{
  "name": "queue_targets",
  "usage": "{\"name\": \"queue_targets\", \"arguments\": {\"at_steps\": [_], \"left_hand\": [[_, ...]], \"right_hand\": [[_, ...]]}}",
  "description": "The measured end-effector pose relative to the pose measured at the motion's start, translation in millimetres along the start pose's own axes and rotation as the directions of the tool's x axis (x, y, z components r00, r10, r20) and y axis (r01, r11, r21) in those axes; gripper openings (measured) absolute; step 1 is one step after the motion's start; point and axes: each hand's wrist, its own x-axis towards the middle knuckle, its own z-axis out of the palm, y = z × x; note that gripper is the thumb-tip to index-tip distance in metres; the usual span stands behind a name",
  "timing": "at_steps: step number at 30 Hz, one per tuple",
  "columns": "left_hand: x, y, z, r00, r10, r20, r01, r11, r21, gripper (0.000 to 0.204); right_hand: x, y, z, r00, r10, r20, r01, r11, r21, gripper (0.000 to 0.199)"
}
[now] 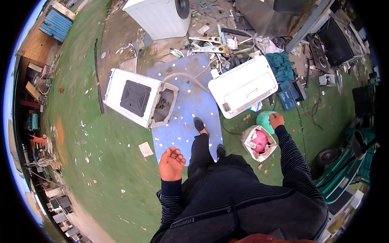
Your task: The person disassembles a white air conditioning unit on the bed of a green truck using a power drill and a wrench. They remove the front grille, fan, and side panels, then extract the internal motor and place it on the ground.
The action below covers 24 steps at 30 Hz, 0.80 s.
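Note:
My left hand is held palm up over the green ground. Its fingers are loosely curled and apart, with nothing in them. My right hand is closed beside a round teal-green thing; whether it touches this, or holds anything, is hidden. Just below that stands an open white sack with a pink round thing inside. Ahead, a white appliance housing lies on the ground. A white top-loading washing machine lies on its side at the left, a grey hose by its open end.
A blue mat with white spots lies under my feet. Farther off are a white front-loading machine, metal brackets, a teal cloth and a blue box. At the right stands a green vehicle. Scraps litter the ground.

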Motion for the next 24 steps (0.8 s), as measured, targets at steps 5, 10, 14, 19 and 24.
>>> {"name": "queue_targets", "arguments": {"at_steps": [5,10,14,19,24], "left_hand": [[97,52,33,0.993,-0.106,0.060,0.112,0.989,-0.094,0.017],[194,135,85,1.000,0.020,0.023,-0.019,0.998,-0.066,0.011],[266,197,163,0.987,-0.022,0.162,0.023,1.000,-0.003,0.013],[337,225,246,0.962,-0.089,0.258,0.052,0.987,0.150,0.018],[416,229,302,0.948,-0.231,0.221,0.207,0.970,0.126,0.018]], "right_hand": [[32,176,11,0.968,0.018,0.252,0.224,0.402,-0.888,0.028],[-62,98,79,0.499,0.866,0.043,-0.804,0.481,-0.350,0.029],[-65,34,124,0.620,0.775,0.119,-0.638,0.587,-0.499,0.030],[0,-33,167,0.736,0.658,0.159,-0.507,0.691,-0.516,0.034],[129,-98,202,0.888,0.270,0.373,0.137,0.620,-0.773,0.038]]}}
